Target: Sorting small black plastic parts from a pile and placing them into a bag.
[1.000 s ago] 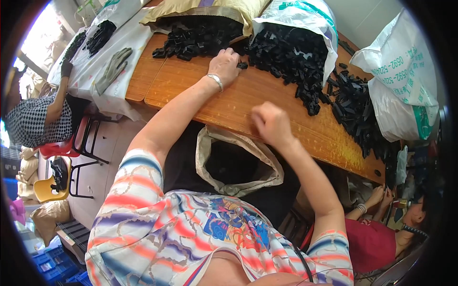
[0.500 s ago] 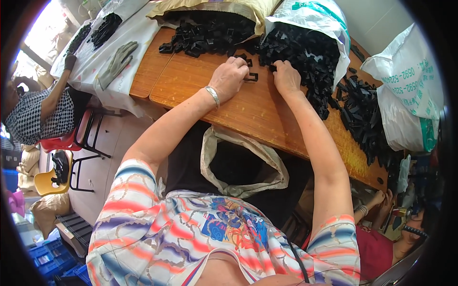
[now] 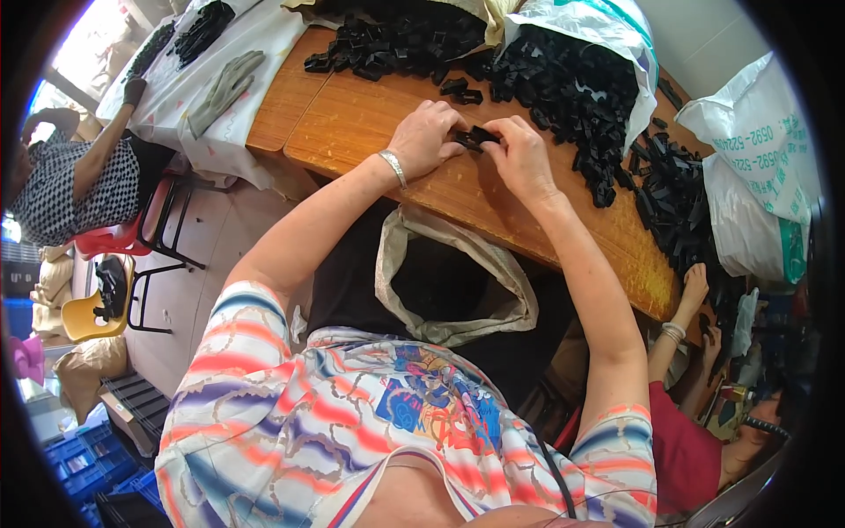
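Observation:
Over the wooden table (image 3: pixel 370 119), my left hand (image 3: pixel 428 139) and my right hand (image 3: pixel 525 158) come together with their fingers closed. Between them are small black plastic pieces (image 3: pixel 476 138), touching or nearly so. The left fingertips pinch one piece and the right ones another; their exact shapes are partly hidden by the fingers. Just beyond, a few loose black pieces (image 3: pixel 459 90) lie on the wood. Two heaps of similar parts spread at the back: the left heap (image 3: pixel 387 48) and the right heap (image 3: pixel 568 101).
A sack with a rolled rim (image 3: pixel 385 255) gapes at my lap below the table edge. White sacks (image 3: pixel 748 176) and more black parts (image 3: pixel 673 198) are on the right, where a co-worker's hand (image 3: pixel 694 289) reaches in. Grey gloves (image 3: pixel 224 92) lie on the left table's cloth.
My right hand has left the edge of the right heap and moved in beside my left hand, bringing a black piece. The co-worker's hand at the right has moved up onto the table.

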`<state>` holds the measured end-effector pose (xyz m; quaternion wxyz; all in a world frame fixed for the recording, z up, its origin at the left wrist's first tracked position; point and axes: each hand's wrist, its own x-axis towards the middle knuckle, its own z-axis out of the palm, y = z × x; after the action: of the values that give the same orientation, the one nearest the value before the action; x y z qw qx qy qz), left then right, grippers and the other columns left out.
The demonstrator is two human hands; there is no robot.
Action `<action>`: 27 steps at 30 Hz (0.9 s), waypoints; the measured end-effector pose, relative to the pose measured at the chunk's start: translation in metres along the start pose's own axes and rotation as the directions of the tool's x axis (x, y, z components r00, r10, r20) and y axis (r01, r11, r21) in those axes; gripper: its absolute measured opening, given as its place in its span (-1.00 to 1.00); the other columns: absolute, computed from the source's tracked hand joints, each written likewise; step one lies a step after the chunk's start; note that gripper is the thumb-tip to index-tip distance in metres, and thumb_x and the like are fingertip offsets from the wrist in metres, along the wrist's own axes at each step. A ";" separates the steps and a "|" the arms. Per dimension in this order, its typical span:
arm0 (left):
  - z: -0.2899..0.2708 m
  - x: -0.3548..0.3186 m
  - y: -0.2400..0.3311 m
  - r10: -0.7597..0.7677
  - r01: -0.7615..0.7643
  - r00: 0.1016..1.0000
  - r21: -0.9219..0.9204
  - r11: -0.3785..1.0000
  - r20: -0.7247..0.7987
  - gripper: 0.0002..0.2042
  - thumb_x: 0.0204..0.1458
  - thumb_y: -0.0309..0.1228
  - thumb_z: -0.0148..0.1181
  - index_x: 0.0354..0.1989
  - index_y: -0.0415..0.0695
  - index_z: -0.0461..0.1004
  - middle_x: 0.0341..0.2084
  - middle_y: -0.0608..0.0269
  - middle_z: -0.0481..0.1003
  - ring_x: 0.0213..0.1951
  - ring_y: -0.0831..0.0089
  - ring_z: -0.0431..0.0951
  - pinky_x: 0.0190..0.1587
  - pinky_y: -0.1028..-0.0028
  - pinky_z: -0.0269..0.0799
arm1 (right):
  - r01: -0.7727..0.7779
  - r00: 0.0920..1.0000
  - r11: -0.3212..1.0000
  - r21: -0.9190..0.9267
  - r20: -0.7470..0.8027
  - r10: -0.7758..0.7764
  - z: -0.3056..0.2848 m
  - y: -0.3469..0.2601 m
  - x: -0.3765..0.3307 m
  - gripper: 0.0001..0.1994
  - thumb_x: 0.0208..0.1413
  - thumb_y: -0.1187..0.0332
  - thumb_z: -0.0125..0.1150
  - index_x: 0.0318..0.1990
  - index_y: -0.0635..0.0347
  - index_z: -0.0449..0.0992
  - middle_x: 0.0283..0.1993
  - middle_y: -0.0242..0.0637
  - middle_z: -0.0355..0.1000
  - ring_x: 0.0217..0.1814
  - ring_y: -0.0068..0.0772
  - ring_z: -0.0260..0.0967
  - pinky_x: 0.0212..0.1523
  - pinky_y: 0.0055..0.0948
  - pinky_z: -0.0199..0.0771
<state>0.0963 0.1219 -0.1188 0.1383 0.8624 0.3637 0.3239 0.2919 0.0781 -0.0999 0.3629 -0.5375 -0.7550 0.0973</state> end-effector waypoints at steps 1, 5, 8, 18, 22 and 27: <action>0.001 0.000 -0.001 -0.009 0.009 1.000 0.016 1.000 0.020 -0.74 -0.12 -0.38 0.40 -0.25 -0.16 0.55 -0.26 0.17 0.50 -0.10 0.19 0.44 0.01 0.31 0.40 | 0.024 1.000 1.000 -0.004 0.012 -0.024 0.002 -0.002 0.000 -0.80 -0.05 0.52 0.37 -0.22 0.23 0.57 -0.23 -0.13 0.48 -0.20 -0.01 0.49 -0.17 -0.22 0.51; 0.005 0.000 -0.003 -0.034 0.033 0.999 0.022 0.999 0.042 -0.74 -0.14 -0.35 0.43 -0.27 -0.16 0.57 -0.25 0.19 0.50 -0.10 0.19 0.43 0.02 0.33 0.39 | 0.055 0.998 0.997 -0.051 0.037 -0.053 0.006 -0.002 0.002 -0.81 -0.05 0.53 0.35 -0.23 0.23 0.57 -0.23 -0.12 0.47 -0.19 -0.01 0.48 -0.16 -0.21 0.51; 0.006 0.002 -0.003 -0.042 0.040 0.997 0.030 0.999 0.063 -0.72 -0.14 -0.34 0.43 -0.26 -0.16 0.58 -0.24 0.19 0.50 -0.09 0.19 0.42 0.03 0.34 0.39 | 0.105 0.994 0.993 -0.054 0.032 -0.104 0.007 0.004 0.003 -0.79 -0.06 0.53 0.35 -0.22 0.23 0.58 -0.22 -0.12 0.46 -0.19 -0.01 0.48 -0.17 -0.21 0.51; 0.002 0.003 -0.007 -0.043 0.043 0.998 -0.001 0.999 0.046 -0.72 -0.14 -0.32 0.42 -0.26 -0.15 0.60 -0.21 0.17 0.51 -0.06 0.18 0.42 0.06 0.32 0.38 | 0.232 0.971 0.947 -0.222 0.000 -0.238 0.022 -0.004 -0.015 -0.69 0.05 0.50 0.20 -0.02 0.14 0.58 -0.07 -0.17 0.46 -0.15 -0.03 0.49 -0.14 -0.20 0.54; 0.003 0.007 -0.008 -0.009 0.010 0.997 -0.011 1.000 0.080 -0.79 -0.08 -0.40 0.33 -0.26 -0.17 0.58 -0.22 0.16 0.50 -0.07 0.16 0.41 0.06 0.31 0.37 | 0.161 0.985 0.973 -0.166 -0.031 -0.168 0.020 0.003 -0.012 -0.69 0.05 0.48 0.21 -0.01 0.13 0.58 -0.11 -0.15 0.46 -0.16 -0.01 0.49 -0.14 -0.19 0.53; -0.006 0.018 -0.033 -0.004 0.182 0.943 -0.507 0.842 0.332 -0.75 -0.05 -0.54 0.09 -0.16 -0.17 0.57 -0.30 0.09 0.55 -0.15 0.09 0.53 -0.04 0.25 0.46 | 0.050 0.999 0.996 -0.078 0.015 -0.049 0.003 -0.027 -0.062 -0.71 -0.01 0.48 0.28 -0.08 0.14 0.58 -0.22 -0.13 0.47 -0.20 0.01 0.49 -0.22 -0.15 0.54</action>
<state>0.0843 0.1574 -0.1219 0.4439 0.8118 0.2748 0.2615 0.2800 0.0134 -0.1145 0.3389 -0.5318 -0.7737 0.0618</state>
